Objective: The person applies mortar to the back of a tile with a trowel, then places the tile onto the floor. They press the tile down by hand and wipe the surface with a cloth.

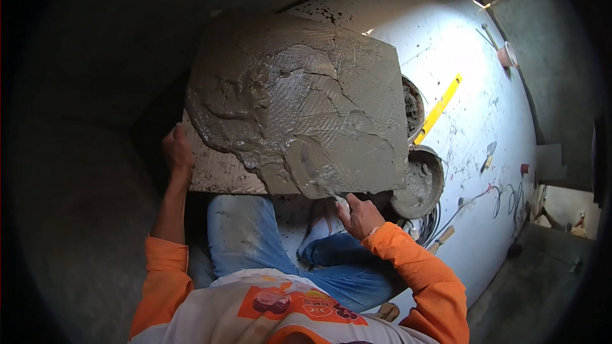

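A square tile [363, 76] fills the middle, its face mostly coated in wet grey mortar [242, 102] with a bare patch at the lower left. My left hand [178, 150] grips the tile's left edge, fingers closed on it. My right hand [358, 215] holds a trowel [341, 202] by its handle at the tile's near edge; the blade is smeared with mortar and hard to make out. The tile stands over my jeans-clad legs.
A bucket of dark mix [411, 105] and a bucket of grey mortar [417, 185] sit right of the tile, beside a yellow level [438, 108]. Cables [497, 200], a small trowel [489, 156] and a pink cup [507, 56] lie farther right. Concrete walls [95, 57] bound the space.
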Tool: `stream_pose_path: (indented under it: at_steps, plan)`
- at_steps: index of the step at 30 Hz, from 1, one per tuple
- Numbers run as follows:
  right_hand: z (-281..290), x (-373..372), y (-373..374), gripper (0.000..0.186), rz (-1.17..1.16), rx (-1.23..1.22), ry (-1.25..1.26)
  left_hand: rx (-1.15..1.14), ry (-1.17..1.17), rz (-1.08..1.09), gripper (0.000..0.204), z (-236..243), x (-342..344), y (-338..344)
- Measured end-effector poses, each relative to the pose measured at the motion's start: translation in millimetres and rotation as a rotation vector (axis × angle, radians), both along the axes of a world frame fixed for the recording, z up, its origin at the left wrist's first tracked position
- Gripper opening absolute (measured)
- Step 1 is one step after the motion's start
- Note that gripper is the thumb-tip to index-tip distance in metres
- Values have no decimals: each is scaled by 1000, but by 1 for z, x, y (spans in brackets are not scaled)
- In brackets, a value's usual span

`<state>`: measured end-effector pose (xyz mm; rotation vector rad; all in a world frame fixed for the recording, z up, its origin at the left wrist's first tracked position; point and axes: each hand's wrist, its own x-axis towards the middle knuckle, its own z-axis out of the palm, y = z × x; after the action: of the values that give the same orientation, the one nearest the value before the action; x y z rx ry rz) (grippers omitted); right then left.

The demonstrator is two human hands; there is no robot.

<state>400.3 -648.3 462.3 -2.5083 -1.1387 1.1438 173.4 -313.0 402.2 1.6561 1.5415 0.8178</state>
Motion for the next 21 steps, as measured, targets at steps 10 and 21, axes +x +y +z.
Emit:
stream_pose_path:
  at_steps: [10,21]
  plan:
    - [1,-15,-29,35,-110,10,-57,-97,-46,-130,38,-10,30,-7]
    - [-27,-48,-38,35,-141,-4,-35,-161,102,-377,41,-39,51,16]
